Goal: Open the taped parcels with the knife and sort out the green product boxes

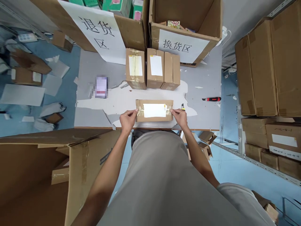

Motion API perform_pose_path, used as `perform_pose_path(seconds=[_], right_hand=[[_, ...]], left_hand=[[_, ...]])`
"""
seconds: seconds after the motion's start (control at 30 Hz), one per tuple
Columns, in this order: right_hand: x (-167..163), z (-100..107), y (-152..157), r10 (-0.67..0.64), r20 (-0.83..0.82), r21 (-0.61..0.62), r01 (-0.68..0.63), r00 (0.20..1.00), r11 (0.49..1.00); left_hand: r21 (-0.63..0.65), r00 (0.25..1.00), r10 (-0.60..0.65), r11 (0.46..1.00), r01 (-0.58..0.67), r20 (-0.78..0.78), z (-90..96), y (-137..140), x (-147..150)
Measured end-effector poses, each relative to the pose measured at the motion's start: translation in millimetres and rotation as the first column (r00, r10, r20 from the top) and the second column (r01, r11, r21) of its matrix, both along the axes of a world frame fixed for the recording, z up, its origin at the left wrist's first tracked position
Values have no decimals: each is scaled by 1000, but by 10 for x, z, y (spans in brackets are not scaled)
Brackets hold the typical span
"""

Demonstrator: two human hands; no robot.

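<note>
A flat cardboard box (139, 118) lies near the table's front edge, a white label on top and clear tape at both ends. My left hand (128, 121) pinches its left end, thumb and forefinger closed at the edge. At the opposite end my right hand (180, 117) does the same; whether the fingers hold cardboard or tape is too small to tell. Just beyond my right hand lies a yellow-and-black cutter (183, 107), partly hidden by the fingers. Farther right is a red-and-black utility knife (212, 99).
Behind the box stand several taped cartons (135, 82). Two large open boxes with Chinese signs, the left (131, 29) and right (211, 39), line the back. A blurred lilac item (101, 87) lies left. A big open carton (77, 175) stands lower left; shelved cartons (261, 69) are right.
</note>
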State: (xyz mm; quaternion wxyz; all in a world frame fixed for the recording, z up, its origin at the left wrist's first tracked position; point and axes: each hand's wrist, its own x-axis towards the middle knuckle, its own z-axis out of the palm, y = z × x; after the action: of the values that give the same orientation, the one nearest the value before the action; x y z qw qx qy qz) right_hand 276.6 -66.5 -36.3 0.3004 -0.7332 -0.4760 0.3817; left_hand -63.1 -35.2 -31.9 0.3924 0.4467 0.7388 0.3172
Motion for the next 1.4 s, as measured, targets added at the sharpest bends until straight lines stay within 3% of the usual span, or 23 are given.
perform_pose_path(seconds=[0.1, 0.17, 0.27, 0.37, 0.5, 0.63, 0.77, 0.93, 1.1, 1.23, 1.4], right_hand=[[-31, -83, 32, 28, 19, -33, -27, 999, 999], [-1, -160, 27, 53, 4, -11, -53, 999, 999], [114, -293, -44, 96, -47, 10, -95, 994, 995], [231, -445, -187, 86, -76, -38, -89, 993, 995], [244, -639, -379, 114, -82, -150, -126, 990, 981], [126, -751, -435, 159, -138, -193, -184, 978, 964], [49, -720, -402, 173, -188, -138, -201, 967, 970], [65, -464, -380, 203, -191, -30, -213, 960, 977], [49, -251, -259, 180, -29, -57, -181, 983, 982], [17, -261, -128, 179, 49, -145, -171, 983, 975], [101, -365, -177, 142, -36, -142, -146, 989, 979]], left_hand=[[-56, 1000, 12, 998, -13, -10, -95, 65, 12], [-29, 1000, 2, 1000, -2, 5, -175, 65, -5], [-15, 996, -1, 1000, 3, 91, -316, 3, -82], [-86, 990, 15, 996, -3, 142, -485, -106, -176], [-163, 992, -104, 980, 114, 73, -681, -234, -198], [-216, 980, -192, 956, 200, 59, -744, -259, -101], [-198, 975, -192, 957, 212, 114, -682, -232, -51], [-121, 954, -167, 972, 202, 251, -501, -242, -112], [-113, 976, -190, 973, 201, 104, -365, -166, -123], [-216, 982, -190, 958, 191, 25, -405, -63, -61], [-201, 986, -115, 970, 137, 116, -526, -98, -74]])
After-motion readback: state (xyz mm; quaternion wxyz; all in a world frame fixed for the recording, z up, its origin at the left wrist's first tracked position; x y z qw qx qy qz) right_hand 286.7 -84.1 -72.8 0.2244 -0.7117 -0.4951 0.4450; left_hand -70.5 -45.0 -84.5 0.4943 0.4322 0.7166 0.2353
